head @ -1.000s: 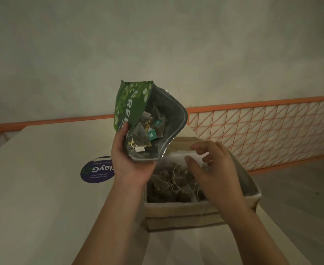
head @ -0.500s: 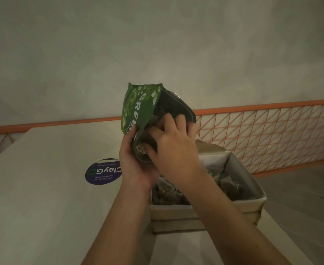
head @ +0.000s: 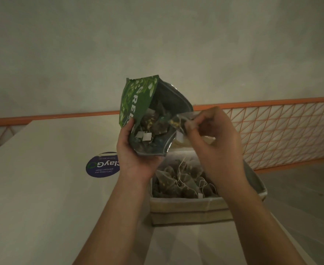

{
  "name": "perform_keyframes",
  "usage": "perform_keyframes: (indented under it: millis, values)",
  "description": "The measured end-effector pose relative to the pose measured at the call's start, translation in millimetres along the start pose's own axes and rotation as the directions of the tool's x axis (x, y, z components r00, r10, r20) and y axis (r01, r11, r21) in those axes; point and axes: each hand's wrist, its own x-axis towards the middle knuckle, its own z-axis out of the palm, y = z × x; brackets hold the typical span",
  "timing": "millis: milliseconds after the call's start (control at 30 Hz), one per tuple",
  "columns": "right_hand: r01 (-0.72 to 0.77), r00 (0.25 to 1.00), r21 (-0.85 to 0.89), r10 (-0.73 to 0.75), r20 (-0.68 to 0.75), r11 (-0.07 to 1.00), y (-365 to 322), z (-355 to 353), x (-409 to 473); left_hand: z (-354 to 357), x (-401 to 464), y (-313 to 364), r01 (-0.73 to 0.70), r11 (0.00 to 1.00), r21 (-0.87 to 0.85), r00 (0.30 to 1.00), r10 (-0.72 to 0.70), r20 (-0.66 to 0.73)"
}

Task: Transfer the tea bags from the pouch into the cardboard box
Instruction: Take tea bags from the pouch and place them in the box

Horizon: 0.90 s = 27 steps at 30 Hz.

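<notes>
Right hand (head: pixel 214 138) grip: fingertips pinching a tea bag (head: pixel 178 122) just outside the pouch mouth, its white tag hanging below. Left hand (head: pixel 132 150) grip: wrapped round the lower edge of the green pouch (head: pixel 138 104), held tilted with the mouth open toward the right; more tea bags and tags visible inside. Cardboard box (head: pixel 188 211) sits on the pale worktop (head: pixel 42 197) directly below both hands, already holding a pile of tea bags with strings. Blue round sticker (head: pixel 101 165) on worktop left of box. Orange mesh railing (head: pixel 281 131) behind.
</notes>
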Motion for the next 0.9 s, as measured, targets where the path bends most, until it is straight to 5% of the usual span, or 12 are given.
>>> perform_keyframes:
  millis: [167, 400, 600, 733, 900]
  values:
    - [-0.165, 0.986, 0.02, 0.165, -0.034, 0.986, 15.6, -17.1, -17.0, -1.1, 1.4, 2.9, 0.002, 1.0, -0.021, 1.0, -0.002, 0.0]
    - [-0.325, 0.918, -0.166, 0.353, 0.179, 0.931, 41.1, -21.1, -27.5, 0.3, 2.5, 5.1, -0.009, 1.0, -0.004, 1.0, 0.009, 0.024]
    - [-0.13, 0.815, -0.398, 0.326, 0.479, 0.908, 42.4, -7.2, -30.9, 0.3, 1.3, 3.2, -0.001, 1.0, 0.014, 0.999, 0.0, 0.043]
    - [-0.028, 0.86, -0.402, 0.227, 0.456, 0.915, 56.9, -2.3, -29.4, 0.6, 1.2, 4.1, 0.001, 1.0, 0.009, 0.999, -0.001, 0.051]
    - [-0.022, 0.62, -0.548, 0.441, 0.649, 0.836, 50.6, 0.0, -28.9, 2.3, 0.5, 4.4, 0.008, 1.0, -0.014, 0.997, -0.007, 0.072]
